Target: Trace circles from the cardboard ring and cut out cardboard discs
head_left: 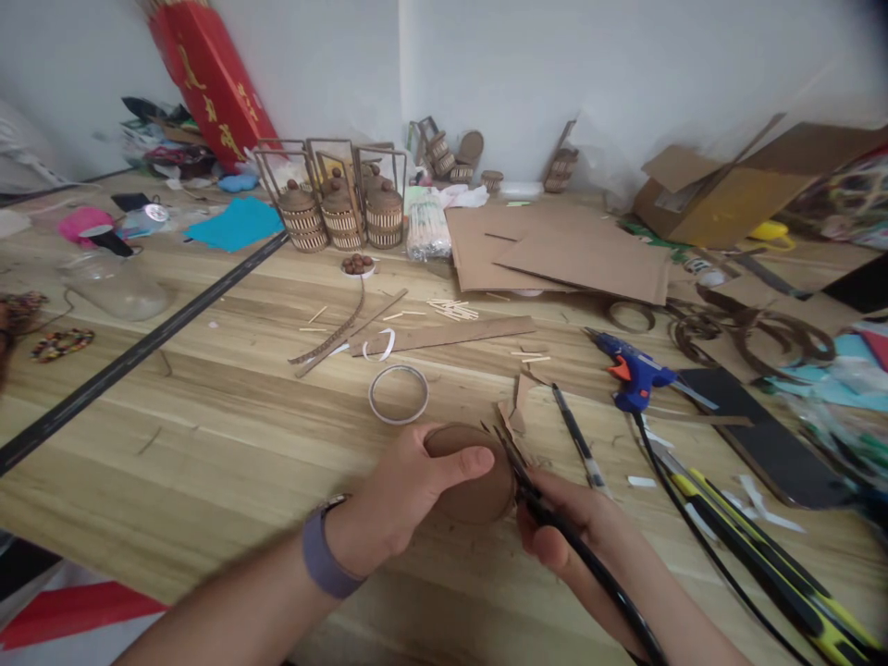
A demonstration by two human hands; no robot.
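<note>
Your left hand [409, 495] clamps the cardboard disc [472, 472]; your right hand [575, 532], beside it, grips scissors [517, 462]. Turn the disc steadily into the blades, trimming in short bites.

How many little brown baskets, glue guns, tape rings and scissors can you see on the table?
Little brown baskets with tall handles: 3
Blue glue gun: 1
White tape ring: 1
Black scissors, in the right hand, at the brown cardboard disc held by the left hand: 1
Total: 6
</note>
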